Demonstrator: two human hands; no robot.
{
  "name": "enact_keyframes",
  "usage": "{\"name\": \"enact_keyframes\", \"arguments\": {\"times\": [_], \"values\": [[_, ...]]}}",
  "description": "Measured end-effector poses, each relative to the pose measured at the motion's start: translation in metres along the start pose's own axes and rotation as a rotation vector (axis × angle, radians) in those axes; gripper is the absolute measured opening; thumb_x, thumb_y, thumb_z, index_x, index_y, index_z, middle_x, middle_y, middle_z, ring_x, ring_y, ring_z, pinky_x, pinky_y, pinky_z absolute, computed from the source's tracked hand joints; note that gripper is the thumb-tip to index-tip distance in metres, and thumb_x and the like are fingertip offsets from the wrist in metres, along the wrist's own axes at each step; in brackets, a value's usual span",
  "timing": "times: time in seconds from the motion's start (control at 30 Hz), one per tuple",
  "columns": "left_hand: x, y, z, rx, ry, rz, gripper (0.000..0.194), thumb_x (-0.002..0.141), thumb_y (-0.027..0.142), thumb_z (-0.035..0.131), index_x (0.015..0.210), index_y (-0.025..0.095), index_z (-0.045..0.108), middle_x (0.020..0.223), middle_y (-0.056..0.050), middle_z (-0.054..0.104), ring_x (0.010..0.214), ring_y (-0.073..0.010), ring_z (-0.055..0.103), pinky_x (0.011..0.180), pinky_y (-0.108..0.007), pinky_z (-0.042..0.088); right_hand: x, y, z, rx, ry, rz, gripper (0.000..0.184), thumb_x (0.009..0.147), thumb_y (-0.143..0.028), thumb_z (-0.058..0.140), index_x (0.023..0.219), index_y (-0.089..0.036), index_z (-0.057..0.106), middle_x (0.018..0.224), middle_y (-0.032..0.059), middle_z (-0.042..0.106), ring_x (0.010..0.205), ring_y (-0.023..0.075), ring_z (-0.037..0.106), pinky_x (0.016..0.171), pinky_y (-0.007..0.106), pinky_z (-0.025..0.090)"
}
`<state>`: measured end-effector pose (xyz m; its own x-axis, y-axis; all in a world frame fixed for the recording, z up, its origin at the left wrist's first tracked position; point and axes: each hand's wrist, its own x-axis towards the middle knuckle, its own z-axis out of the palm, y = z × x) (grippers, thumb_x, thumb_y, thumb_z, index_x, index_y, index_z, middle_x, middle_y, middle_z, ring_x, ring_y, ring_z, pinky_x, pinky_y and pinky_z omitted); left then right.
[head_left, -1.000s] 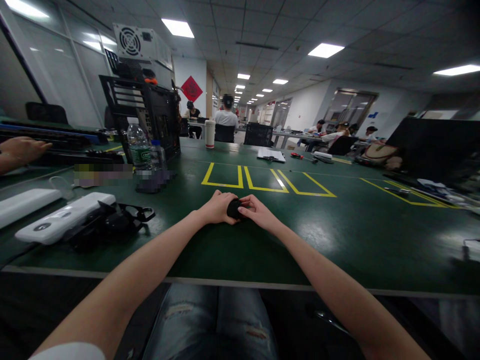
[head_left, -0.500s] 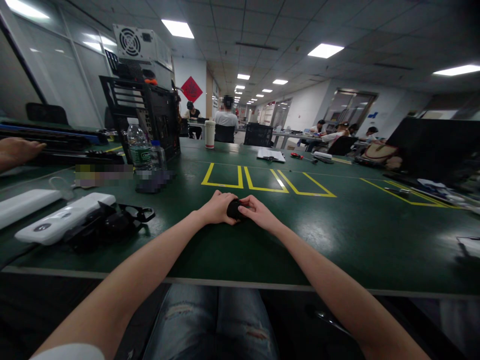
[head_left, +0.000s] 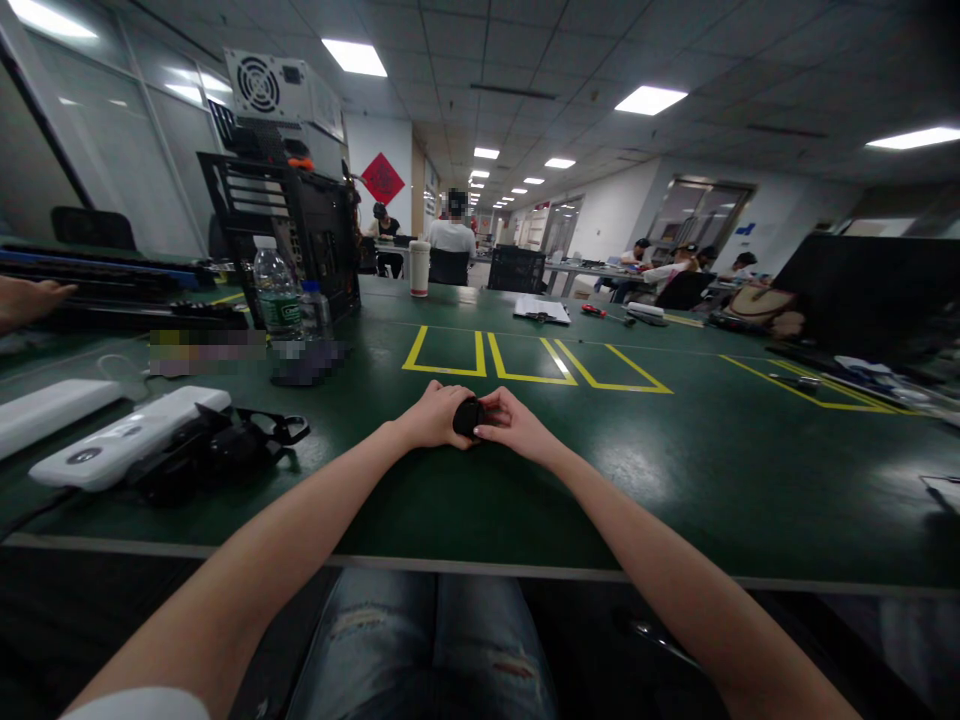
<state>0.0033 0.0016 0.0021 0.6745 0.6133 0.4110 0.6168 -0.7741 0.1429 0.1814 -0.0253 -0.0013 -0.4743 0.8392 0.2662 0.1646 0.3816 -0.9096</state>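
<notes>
I get dim, cool light from ceiling panels (head_left: 651, 100); glare spots on the bench (head_left: 480, 510), strongest nr its R side. Dark below the front edge. Wide-angle warp at frame edges, far bkgd soft, L side pixelated in patches.

Small black object (head_left: 466, 418) between hands (head_left: 480, 418)

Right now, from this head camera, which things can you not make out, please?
- Black object: head view; partly covered by the left hand and right hand.
- Another person's hand: head view; cut off by the left edge.
- Any writing on the clipboard's paper: head view; too small.
- Dark item beside the bottles: head view; pixelated.
</notes>
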Motion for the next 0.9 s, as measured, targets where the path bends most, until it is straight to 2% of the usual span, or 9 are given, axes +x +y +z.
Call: {"name": "enact_keyframes", "arguments": {"times": [0.17,0.33,0.5,0.57,0.73,0.9], "values": [[-0.0004,0.0023,-0.0033,-0.017,-0.004,0.003,0.052,0.057,0.046,0.059,0.098,0.017,0.045,0.094,-0.006,0.055,0.086,-0.0228,0.051,0.075,-0.034,0.027,0.0023,0.0021,0.0011,-0.027,0.051,0.027,0.028,0.07,-0.032,0.056,0.09,-0.018,0.044,0.094,0.0036,0.052,0.084,0.0151,0.054,0.077,0.036,0.045],[-0.0002,0.0027,-0.0036,-0.027,-0.017,-0.01,0.054,0.056,0.047,0.06,0.099,0.018,0.045,0.094,-0.006,0.055,0.087,-0.023,0.051,0.076,-0.034,0.028,0.0035,0.0049,-0.0001,-0.071,0.06,0.087,0.032,0.069,-0.033,0.057,0.095,-0.018,0.045,0.095,0.0052,0.052,0.086,0.0164,0.054,0.079,0.039,0.044],[0.0005,0.0017,-0.0016,-0.016,-0.021,-0.023,0.054,0.055,0.043,0.061,0.099,0.017,0.045,0.095,-0.006,0.055,0.088,-0.0234,0.051,0.077,-0.034,0.028,0.0001,0.0012,-0.0005,-0.044,-0.002,0.04,0.037,0.065,-0.027,0.062,0.095,-0.019,0.043,0.098,0.004,0.051,0.087,0.0162,0.054,0.077,0.037,0.045],[0.0005,0.0013,-0.0009,-0.011,-0.017,-0.019,0.054,0.054,0.043,0.062,0.099,0.017,0.045,0.095,-0.006,0.055,0.088,-0.0237,0.051,0.077,-0.034,0.028,-0.0004,0.0001,0.0001,-0.032,0.004,0.021,0.039,0.063,-0.025,0.064,0.095,-0.02,0.042,0.098,0.0035,0.051,0.088,0.0159,0.053,0.078,0.036,0.045],[0.0002,0.0015,-0.0006,-0.01,-0.007,-0.016,0.055,0.055,0.046,0.061,0.099,0.017,0.045,0.095,-0.007,0.055,0.088,-0.0237,0.051,0.077,-0.035,0.028,0.0017,0.0019,0.001,-0.043,0.044,0.02,0.03,0.069,-0.033,0.057,0.092,-0.018,0.044,0.094,0.0039,0.052,0.083,0.0145,0.054,0.076,0.035,0.045],[0.0002,0.0011,-0.0013,-0.011,-0.003,-0.006,0.055,0.056,0.047,0.06,0.099,0.017,0.044,0.094,-0.006,0.055,0.087,-0.0229,0.051,0.077,-0.034,0.028,0.0031,0.0047,-0.0004,-0.073,0.063,0.059,0.036,0.069,-0.033,0.057,0.098,-0.018,0.044,0.098,0.0057,0.051,0.086,0.0159,0.053,0.078,0.037,0.044]]}}
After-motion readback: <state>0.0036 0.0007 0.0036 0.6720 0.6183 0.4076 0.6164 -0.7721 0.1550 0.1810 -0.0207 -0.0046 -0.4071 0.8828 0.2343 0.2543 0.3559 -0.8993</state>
